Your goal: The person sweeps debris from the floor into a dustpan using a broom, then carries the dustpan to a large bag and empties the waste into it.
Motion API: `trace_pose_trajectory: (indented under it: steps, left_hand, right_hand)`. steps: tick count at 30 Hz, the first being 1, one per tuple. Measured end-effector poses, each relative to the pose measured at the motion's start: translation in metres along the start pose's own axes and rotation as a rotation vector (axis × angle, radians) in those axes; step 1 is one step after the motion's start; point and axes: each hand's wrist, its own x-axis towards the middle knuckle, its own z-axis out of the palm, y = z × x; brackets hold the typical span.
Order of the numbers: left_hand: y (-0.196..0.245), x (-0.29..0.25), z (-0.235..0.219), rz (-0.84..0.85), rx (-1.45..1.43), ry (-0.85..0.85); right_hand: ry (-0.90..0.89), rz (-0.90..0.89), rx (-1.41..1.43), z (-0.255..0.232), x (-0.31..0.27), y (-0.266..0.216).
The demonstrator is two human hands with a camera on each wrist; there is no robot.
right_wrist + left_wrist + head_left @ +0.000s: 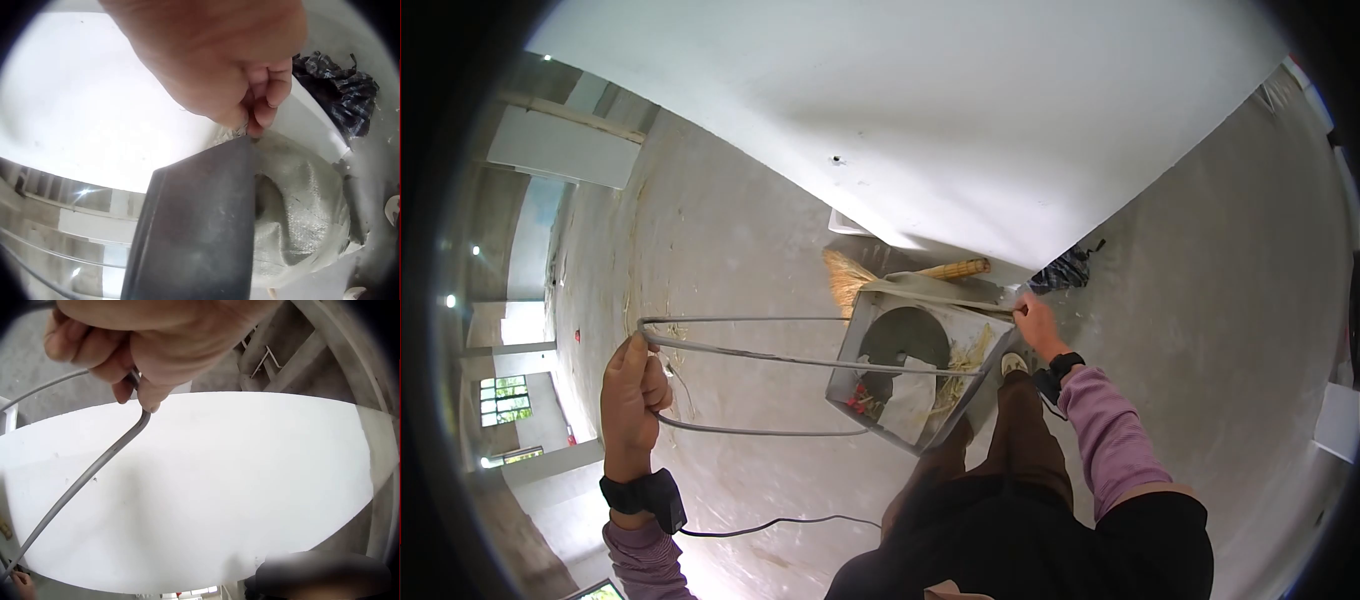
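My left hand point(635, 400) grips the bent end of a long grey metal-rod frame point(770, 357), which reaches across to a grey box-like pan point(970, 415). In the left wrist view, the fingers curl round the rod point(94, 469) at its bend. Inside the pan lie straw, pale scraps point(908, 398) and red bits point(859, 398); a round dark shape point(905, 335) shows there too. At the pan's far right corner, my right hand point(1042, 330) pinches the edge of a woven sack point(306, 194). The pan's grey side point(194, 231) stands against the sack in the right wrist view.
A straw broom point(845, 280) lies beyond the pan, beside a white wall point(960, 110). Dark crumpled cloth or plastic point(1065, 270) sits near the wall's corner. The person's shoe point(1013, 362) is close to the pan. A cable point(780, 521) hangs from the left wrist.
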Motion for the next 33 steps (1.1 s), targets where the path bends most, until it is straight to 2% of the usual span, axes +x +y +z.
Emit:
trace_pose_trajectory:
  steps: [6,9,12,15,18,21,24,27,30,33]
  left_hand:
    - [0.002,-0.007,0.004,-0.008,-0.025,0.020]
    - [0.004,-0.011,0.010,-0.002,0.001,0.029]
    - [0.001,-0.009,0.020,0.004,0.014,0.019]
    - [-0.003,-0.008,0.020,-0.004,0.012,0.019]
    - [-0.004,-0.006,0.018,-0.025,-0.005,0.028]
    - [-0.003,-0.003,0.015,-0.020,-0.008,0.017]
    - [-0.003,0.000,0.014,-0.026,-0.020,-0.001]
    - [-0.003,-0.002,0.017,-0.041,-0.038,-0.017]
    - [-0.005,-0.003,0.016,-0.044,-0.042,-0.046]
    - [-0.012,-0.001,0.021,-0.044,-0.047,-0.076]
  right_hand:
    - [0.065,0.077,-0.264,-0.017,-0.003,-0.017]
    - [-0.104,0.140,-0.461,-0.015,0.000,-0.011]
    - [-0.267,0.927,0.464,0.004,0.007,0.016]
    - [-0.221,1.050,0.800,0.030,-0.009,0.055]
    - [-0.018,0.678,0.670,0.043,-0.016,0.062]
    - [0.149,0.208,-0.180,0.007,-0.009,0.004]
    - [0.125,0.218,-0.162,-0.008,0.000,-0.004]
    - [0.007,0.326,-0.253,-0.008,0.000,0.010]
    - [-0.377,0.932,0.518,-0.007,-0.007,0.006]
    - [-0.402,1.013,0.600,0.002,-0.009,0.018]
